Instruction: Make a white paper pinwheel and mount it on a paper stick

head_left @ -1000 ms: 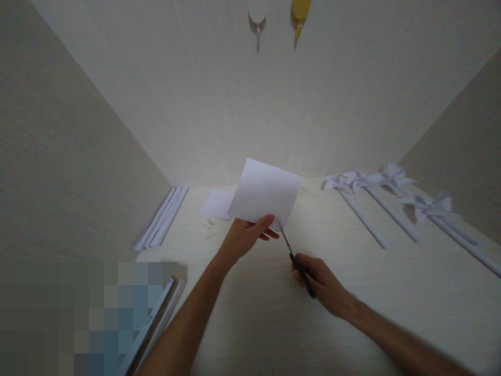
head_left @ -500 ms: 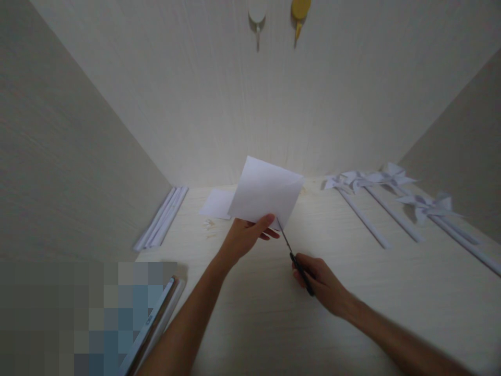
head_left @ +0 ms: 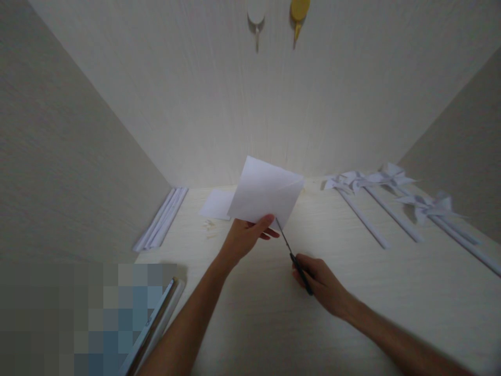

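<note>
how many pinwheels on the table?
4, all on the right: one nearest centre, one beside it, one by the back wall, one nearest the right edge. Overlapping heads may hide another.

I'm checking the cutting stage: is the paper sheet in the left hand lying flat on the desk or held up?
Held up. The left hand pinches the paper sheet by its lower edge, tilted above the desk, with the scissors at that edge.

My left hand (head_left: 246, 236) pinches the white sheet (head_left: 266, 193) at its lower edge, thumb on top; my right hand (head_left: 321, 284), below the sheet, grips the scissors (head_left: 294, 257).
</note>
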